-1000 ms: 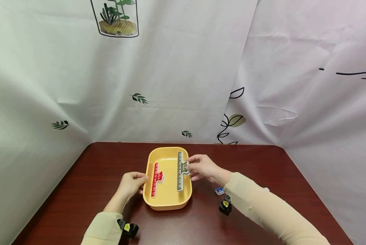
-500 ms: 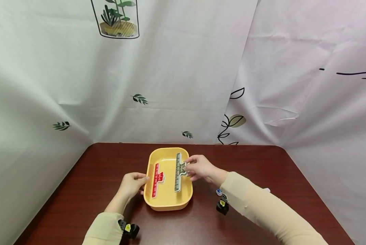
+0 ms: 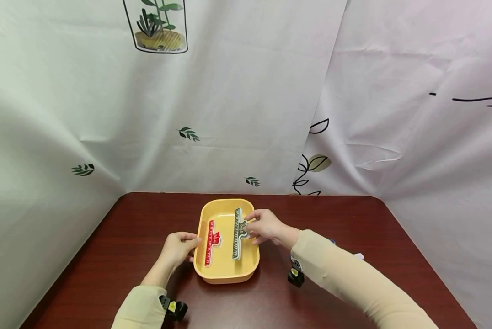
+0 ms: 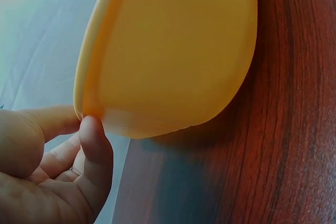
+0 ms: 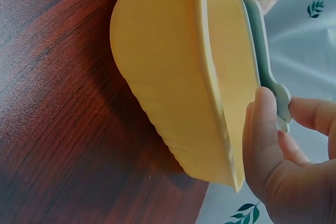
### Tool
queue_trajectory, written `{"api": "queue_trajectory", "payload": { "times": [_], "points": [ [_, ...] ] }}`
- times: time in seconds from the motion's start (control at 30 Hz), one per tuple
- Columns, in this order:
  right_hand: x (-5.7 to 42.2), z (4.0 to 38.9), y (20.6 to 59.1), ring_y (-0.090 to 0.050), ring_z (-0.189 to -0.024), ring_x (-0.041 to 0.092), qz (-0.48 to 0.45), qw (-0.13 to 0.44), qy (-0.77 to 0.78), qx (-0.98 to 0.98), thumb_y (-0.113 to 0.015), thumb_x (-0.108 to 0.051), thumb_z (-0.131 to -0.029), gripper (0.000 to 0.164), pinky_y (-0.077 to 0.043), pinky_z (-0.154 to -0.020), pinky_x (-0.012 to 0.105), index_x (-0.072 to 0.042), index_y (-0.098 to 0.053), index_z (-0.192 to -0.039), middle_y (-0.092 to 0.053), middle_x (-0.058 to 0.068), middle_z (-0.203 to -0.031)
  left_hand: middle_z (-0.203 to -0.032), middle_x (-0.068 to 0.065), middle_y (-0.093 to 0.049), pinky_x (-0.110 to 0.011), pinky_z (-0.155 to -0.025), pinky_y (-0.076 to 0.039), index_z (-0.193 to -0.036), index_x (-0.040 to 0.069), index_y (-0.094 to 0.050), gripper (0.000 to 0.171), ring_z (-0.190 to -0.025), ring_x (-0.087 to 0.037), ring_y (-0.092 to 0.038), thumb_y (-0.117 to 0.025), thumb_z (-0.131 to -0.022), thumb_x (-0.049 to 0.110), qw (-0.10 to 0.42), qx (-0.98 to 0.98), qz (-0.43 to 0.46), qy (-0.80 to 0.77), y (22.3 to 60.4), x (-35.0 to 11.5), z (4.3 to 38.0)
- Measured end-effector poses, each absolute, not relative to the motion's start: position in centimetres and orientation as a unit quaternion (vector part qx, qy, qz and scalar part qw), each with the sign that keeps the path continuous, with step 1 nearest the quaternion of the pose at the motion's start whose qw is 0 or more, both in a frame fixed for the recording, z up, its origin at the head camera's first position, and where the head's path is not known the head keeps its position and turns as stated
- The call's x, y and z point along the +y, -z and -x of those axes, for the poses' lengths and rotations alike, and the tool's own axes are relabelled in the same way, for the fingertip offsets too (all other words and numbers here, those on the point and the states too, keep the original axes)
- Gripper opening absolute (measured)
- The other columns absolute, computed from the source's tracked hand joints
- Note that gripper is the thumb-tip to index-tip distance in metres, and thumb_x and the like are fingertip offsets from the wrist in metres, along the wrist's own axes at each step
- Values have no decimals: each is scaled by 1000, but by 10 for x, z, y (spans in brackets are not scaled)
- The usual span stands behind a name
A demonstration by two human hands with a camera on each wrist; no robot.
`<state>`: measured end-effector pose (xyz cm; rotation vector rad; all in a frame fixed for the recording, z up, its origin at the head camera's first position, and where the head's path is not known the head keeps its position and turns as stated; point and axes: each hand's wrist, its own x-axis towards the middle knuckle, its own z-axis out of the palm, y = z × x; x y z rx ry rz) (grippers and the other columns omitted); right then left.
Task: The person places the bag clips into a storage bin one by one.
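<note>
A yellow plastic basin (image 3: 225, 278) stands on the table. My left hand (image 3: 178, 246) pinches its left rim between thumb and fingers, as the left wrist view shows up close. Inside the basin, toward the left, lies a red clip (image 3: 210, 244) with a piano-key pattern along its wide edge. A matching dark green clip (image 3: 236, 240) is pinched by its handle in my right hand (image 3: 268, 227). That hand is over the right rim, and the green clip hangs over the basin's interior. In the right wrist view the green clip (image 5: 260, 45) sits above rim level.
A white object (image 3: 359, 256) and a bit of something blue (image 3: 333, 241) peek out from behind the right sleeve (image 3: 336, 269). The dark red wooden table (image 3: 139, 219) ends at a white printed curtain (image 3: 229, 91) behind and at both sides.
My right hand has moved slightly left and toward me, bringing the green clip farther in over the basin. The left hand keeps its grip on the rim.
</note>
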<state>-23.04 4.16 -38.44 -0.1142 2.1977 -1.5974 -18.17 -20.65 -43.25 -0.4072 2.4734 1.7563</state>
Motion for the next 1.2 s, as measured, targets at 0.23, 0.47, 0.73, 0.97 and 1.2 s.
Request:
{"api": "queue_trajectory", "payload": {
  "times": [0.23,0.47,0.73,0.97,1.2],
  "points": [
    [37,231,388,-63,-65,17,51,214,551,805,-64,-3,-83,36,-56,-50,29,-2,-58,-118,-65,10,-87,-78,-12,-64,-28,-50,-53,-106,-9,-62,26,-58,-13,-58,-63,-89,10,35,808,131,-573,433,-207,181],
    [32,233,387,-68,-74,25,50,223,540,810,-65,-3,-83,32,-56,-49,29,-1,-60,-115,-66,11,-87,-78,-11,-64,-28,-49,-53,-107,-9,-62,26,-58,-13,-58,-63,-89,10,35,811,132,-569,433,-206,182],
    [28,234,384,-68,-71,21,53,230,525,817,-65,-3,-82,30,-57,-51,31,-2,-60,-112,-65,11,-87,-81,-13,-65,-29,-50,-54,-107,-8,-62,26,-59,-14,-59,-63,-89,10,38,812,130,-567,433,-206,183],
    [24,236,384,-65,-67,19,57,229,508,828,-66,-3,-82,27,-57,-53,32,-2,-61,-108,-64,10,-84,-81,-13,-65,-30,-50,-54,-107,-9,-61,26,-59,-14,-58,-63,-89,9,37,816,125,-563,431,-206,180],
    [20,234,381,-64,-66,18,61,229,498,834,-68,-2,-81,26,-58,-55,34,-1,-60,-106,-63,9,-81,-80,-13,-66,-30,-50,-54,-107,-10,-61,26,-59,-14,-59,-63,-89,9,36,817,125,-562,428,-206,179]
  ]
}}
